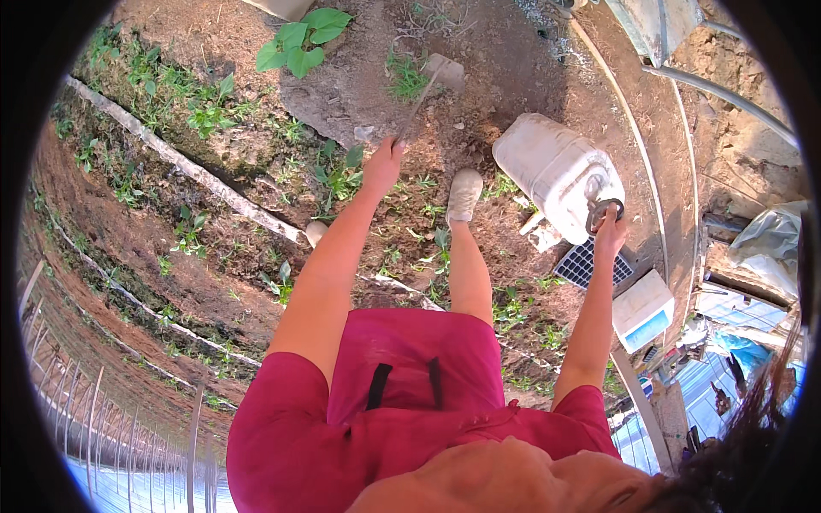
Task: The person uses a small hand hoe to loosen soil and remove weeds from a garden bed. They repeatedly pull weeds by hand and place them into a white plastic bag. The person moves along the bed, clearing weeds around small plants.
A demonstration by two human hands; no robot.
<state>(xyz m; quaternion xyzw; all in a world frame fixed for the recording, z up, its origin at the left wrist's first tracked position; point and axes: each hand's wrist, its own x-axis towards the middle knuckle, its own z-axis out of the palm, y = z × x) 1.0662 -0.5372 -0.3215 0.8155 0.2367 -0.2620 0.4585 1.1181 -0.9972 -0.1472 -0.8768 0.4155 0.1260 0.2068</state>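
My left hand (383,168) is closed around the thin handle (417,110) of a long tool, which reaches forward over the soil. A flat, pale, blade-like piece (445,72) lies at its far end; whether the two are joined is hard to tell. On the right, my right hand (610,235) grips a dark ring-shaped thing (601,217) at the capped end of a dirty white plastic jerrycan (551,167). Whether the ring is attached to the can cannot be told. The jerrycan lies tilted on the ground beyond my right shoe (465,191).
A black seedling tray (593,263) and a white box (643,311) lie at the right. Low green plants (338,176) grow around my feet. A pale pole or pipe (192,170) crosses the soil on the left. Curved pipes (725,96) and plastic sheeting (773,243) stand far right.
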